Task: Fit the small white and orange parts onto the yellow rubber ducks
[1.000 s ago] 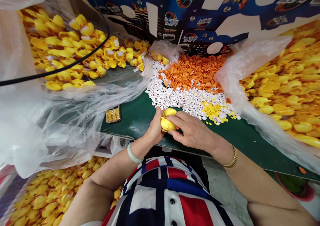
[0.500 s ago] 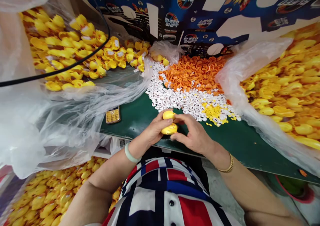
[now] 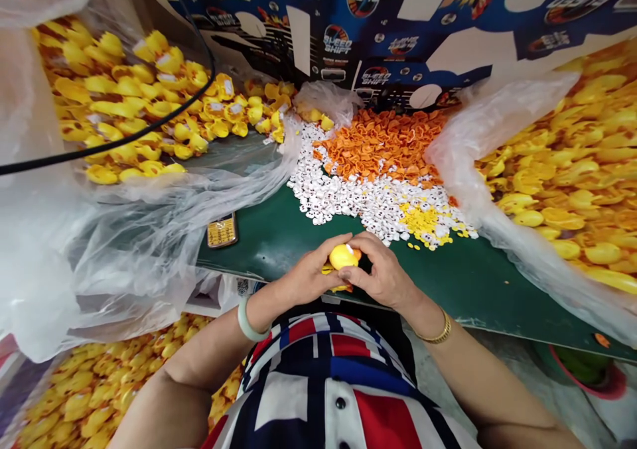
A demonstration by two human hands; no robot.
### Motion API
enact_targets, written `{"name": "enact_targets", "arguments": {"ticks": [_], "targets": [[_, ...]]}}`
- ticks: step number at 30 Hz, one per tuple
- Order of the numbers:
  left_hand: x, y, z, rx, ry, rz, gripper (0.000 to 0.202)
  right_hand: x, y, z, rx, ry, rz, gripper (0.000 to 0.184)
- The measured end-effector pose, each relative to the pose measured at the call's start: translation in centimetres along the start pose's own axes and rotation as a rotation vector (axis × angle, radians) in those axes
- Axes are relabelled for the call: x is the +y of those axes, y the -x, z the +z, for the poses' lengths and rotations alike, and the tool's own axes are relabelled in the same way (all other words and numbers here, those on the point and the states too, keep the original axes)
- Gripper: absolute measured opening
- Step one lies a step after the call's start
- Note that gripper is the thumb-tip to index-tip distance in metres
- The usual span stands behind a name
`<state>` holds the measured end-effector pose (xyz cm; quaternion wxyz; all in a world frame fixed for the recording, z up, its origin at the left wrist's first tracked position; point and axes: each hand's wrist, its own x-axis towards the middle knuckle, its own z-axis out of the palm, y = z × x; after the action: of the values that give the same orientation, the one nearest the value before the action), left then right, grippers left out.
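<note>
Between my two hands, near the table's front edge, is a yellow toy duck (image 3: 343,256) with its rounded head uppermost. White and orange bits show at the head's right side. My left hand (image 3: 311,273) is closed around the duck from the left, and my right hand (image 3: 381,270) grips its head from the right with thumb and fingers. Part of the duck's body is hidden behind the fingers. Just beyond the hands lie small white eye pieces (image 3: 343,197), orange beak pieces (image 3: 383,144) and little yellow discs (image 3: 422,222).
Yellow duck parts fill plastic-lined heaps at left (image 3: 124,97) and right (image 3: 572,197). A bin of yellow ducks (image 3: 84,389) stands below left. A small flat case (image 3: 221,230) lies on the green table (image 3: 259,250). A black cable (image 3: 124,137) hangs across the left.
Both hands have come down and nearer the body with the duck. The duck has turned, its head now facing up, and my right fingers have closed on the head.
</note>
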<state>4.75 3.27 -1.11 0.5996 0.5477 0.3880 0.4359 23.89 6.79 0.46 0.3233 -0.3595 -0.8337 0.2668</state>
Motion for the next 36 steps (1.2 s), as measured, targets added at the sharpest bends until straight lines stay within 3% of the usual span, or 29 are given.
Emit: {"name": "enact_targets", "arguments": {"ticks": [7, 13, 19, 22, 25, 30, 36], "targets": [[0.8, -0.3, -0.5, -0.031, 0.017, -0.022, 0.064, -0.7, 0.6, 0.1, -0.005, 0.008, 0.126, 0.041], [1.3, -0.5, -0.6, -0.185, 0.113, -0.096, 0.078, -0.9, 0.2, -1.1, -0.186, -0.017, 0.065, 0.048], [0.7, -0.4, 0.1, -0.206, 0.153, -0.118, 0.083, -0.9, 1.3, 0.2, 0.007, -0.067, 0.015, 0.034], [1.0, -0.1, 0.7, -0.088, 0.083, -0.116, 0.083, -0.4, 1.8, 0.4, 0.069, -0.117, 0.037, 0.039], [1.9, 0.3, 1.1, 0.107, -0.110, -0.017, 0.064, 0.1, 2.2, 0.0, 0.160, -0.119, 0.077, 0.046], [1.7, 0.5, 1.2, 0.054, -0.127, 0.046, 0.030, -0.4, 2.3, -0.1, 0.180, -0.109, 0.054, 0.049], [0.7, 0.6, 1.6, 0.097, -0.010, -0.060, 0.024, -0.7, 2.1, 0.3, 0.196, -0.123, 0.096, 0.040]]}}
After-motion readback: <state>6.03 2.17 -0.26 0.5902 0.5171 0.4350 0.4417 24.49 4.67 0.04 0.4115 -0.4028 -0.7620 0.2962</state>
